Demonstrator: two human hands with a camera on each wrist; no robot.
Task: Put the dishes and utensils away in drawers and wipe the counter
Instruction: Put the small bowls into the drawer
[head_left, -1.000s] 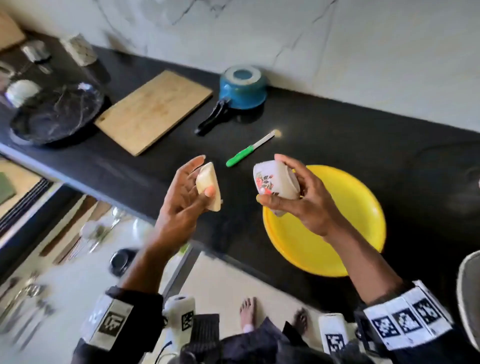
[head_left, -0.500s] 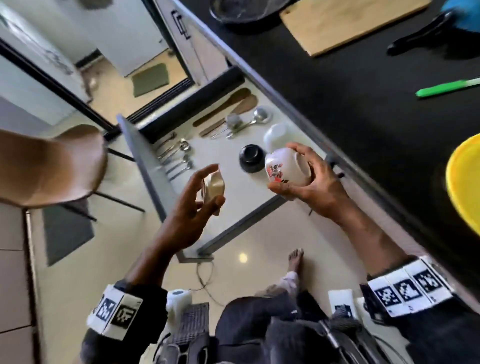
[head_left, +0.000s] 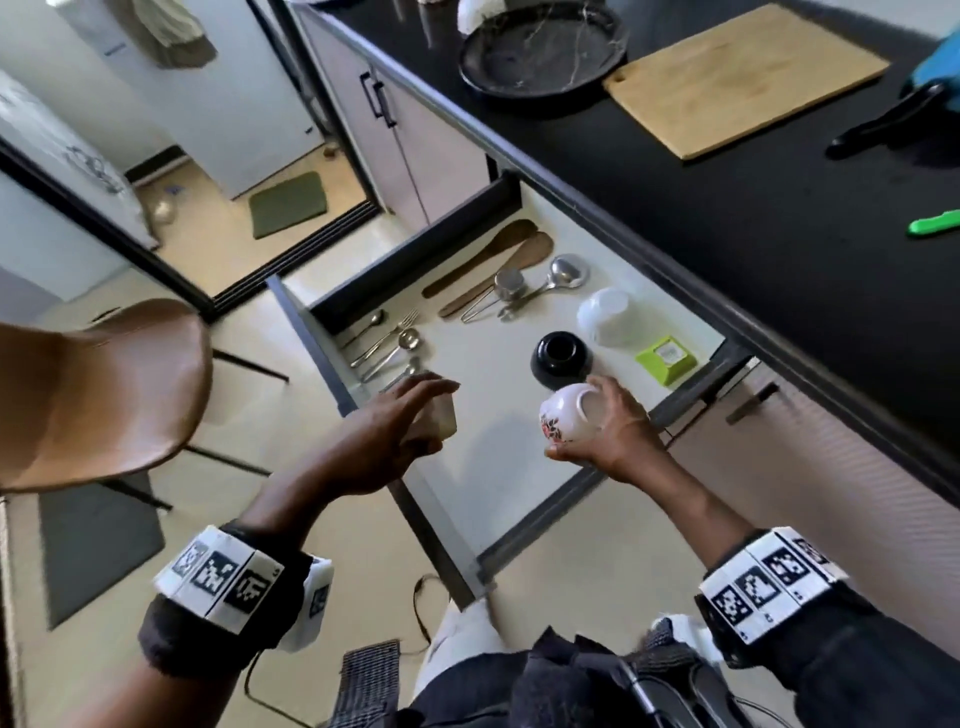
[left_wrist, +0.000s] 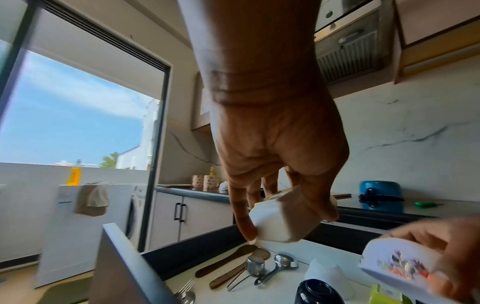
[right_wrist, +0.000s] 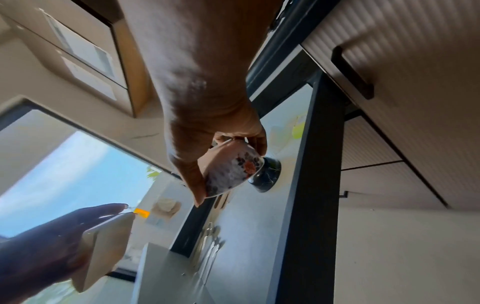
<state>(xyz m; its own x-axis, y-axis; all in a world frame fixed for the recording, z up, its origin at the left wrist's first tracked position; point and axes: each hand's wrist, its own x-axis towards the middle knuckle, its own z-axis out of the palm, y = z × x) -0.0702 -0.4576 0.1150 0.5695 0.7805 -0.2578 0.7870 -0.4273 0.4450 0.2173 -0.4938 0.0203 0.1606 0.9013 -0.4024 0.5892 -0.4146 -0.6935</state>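
Note:
My right hand grips a white bowl with a red flower print, held tilted above the open drawer, just in front of a black bowl. The same flowered bowl shows in the right wrist view, pinched between thumb and fingers. My left hand holds a small cream square dish over the drawer's left front part; in the left wrist view the cream dish sits between my fingertips and thumb.
The drawer also holds wooden spatulas, metal spoons and a fork, a ladle, a white bowl and a green box. On the black counter lie a dark plate, a cutting board and a green-handled knife. A brown chair stands left.
Both hands have carried the flowered bowl and the cream dish from above the counter down over the open drawer. The view has swung from counter to drawer.

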